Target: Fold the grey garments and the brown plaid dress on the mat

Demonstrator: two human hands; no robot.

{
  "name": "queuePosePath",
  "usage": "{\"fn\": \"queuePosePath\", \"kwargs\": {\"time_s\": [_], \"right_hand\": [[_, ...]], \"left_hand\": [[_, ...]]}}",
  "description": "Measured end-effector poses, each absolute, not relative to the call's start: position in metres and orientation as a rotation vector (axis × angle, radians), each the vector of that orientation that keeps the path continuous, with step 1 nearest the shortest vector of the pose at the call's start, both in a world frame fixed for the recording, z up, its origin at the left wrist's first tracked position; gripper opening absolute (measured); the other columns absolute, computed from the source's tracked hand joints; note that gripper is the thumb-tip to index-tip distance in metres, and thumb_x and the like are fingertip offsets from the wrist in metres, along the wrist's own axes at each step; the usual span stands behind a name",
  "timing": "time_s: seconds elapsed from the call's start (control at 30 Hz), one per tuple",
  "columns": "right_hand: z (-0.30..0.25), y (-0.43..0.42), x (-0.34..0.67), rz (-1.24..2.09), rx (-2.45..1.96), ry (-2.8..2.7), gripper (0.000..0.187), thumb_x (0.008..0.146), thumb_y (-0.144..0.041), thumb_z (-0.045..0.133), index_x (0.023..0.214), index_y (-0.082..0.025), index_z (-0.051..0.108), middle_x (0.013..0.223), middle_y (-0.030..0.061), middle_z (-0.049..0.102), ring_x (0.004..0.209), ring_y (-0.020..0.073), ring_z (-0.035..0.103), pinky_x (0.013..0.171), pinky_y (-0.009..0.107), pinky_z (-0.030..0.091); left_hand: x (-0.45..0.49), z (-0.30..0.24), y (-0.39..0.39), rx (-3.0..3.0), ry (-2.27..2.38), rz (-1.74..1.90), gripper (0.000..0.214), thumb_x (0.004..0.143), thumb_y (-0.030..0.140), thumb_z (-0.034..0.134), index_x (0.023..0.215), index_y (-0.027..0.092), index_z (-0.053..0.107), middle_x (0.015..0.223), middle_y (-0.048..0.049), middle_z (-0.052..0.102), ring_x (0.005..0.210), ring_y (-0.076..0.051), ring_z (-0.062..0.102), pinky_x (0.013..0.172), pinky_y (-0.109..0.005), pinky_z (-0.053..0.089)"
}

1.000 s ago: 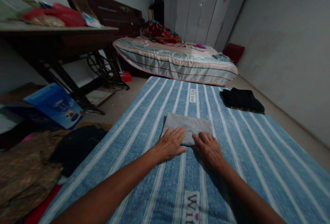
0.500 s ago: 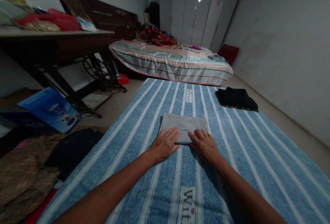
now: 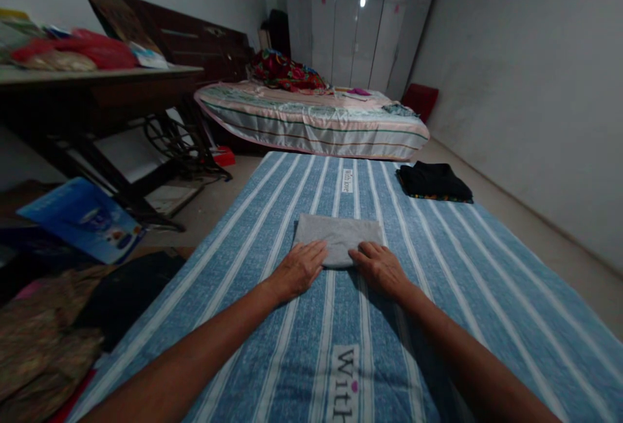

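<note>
The left hand (image 3: 298, 271) and right hand (image 3: 380, 268) cover the near corners of the folded grey cloth (image 3: 338, 231). The bottom edge cuts off both forearms (image 3: 209, 338) and the near label (image 3: 355, 368); the left edge crops the table (image 3: 146, 74) and brown patterned cloth (image 3: 34, 345). Small print on the blue package (image 3: 87, 215) is blurred — the red heap (image 3: 104, 48) too indistinct to name.

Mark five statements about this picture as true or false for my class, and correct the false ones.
1. The left hand and the right hand both touch the gray cloth. True.
2. The gray cloth is crumpled into a ball. False: it lies flat, roughly rectangular.
3. The striped sheet lies beneath the gray cloth. True.
4. The black clothes are left of the gray cloth. False: they lie to its right, farther away.
5. The red flowered blanket lies on the far bed. True.
</note>
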State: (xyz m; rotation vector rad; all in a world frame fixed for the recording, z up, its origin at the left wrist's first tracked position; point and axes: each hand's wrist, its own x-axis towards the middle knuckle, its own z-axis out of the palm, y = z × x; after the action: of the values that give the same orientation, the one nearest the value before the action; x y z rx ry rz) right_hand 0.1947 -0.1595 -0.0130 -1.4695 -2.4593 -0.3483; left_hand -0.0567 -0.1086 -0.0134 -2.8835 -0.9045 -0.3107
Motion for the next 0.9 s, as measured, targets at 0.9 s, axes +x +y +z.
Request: {"fn": "queuePosePath", "kwargs": {"time_s": [0.9], "right_hand": [[-0.018,-0.164,0.191,-0.166,-1.554,-2.317,0.025,0.092,-0.022,0.052,0.114,-0.027,0.064,0.106,0.0075,0.062,0.096,0.0196,0.056,0.082,0.03,0.039]], "left_hand": [[-0.001,-0.001,-0.124,-2.958,-0.952,-0.368,0.035,0.087,0.019,0.058,0.121,0.016,0.053,0.13,-0.0146,0.057,0.125,-0.027,0.049,0.103,-0.045,0.035]]}}
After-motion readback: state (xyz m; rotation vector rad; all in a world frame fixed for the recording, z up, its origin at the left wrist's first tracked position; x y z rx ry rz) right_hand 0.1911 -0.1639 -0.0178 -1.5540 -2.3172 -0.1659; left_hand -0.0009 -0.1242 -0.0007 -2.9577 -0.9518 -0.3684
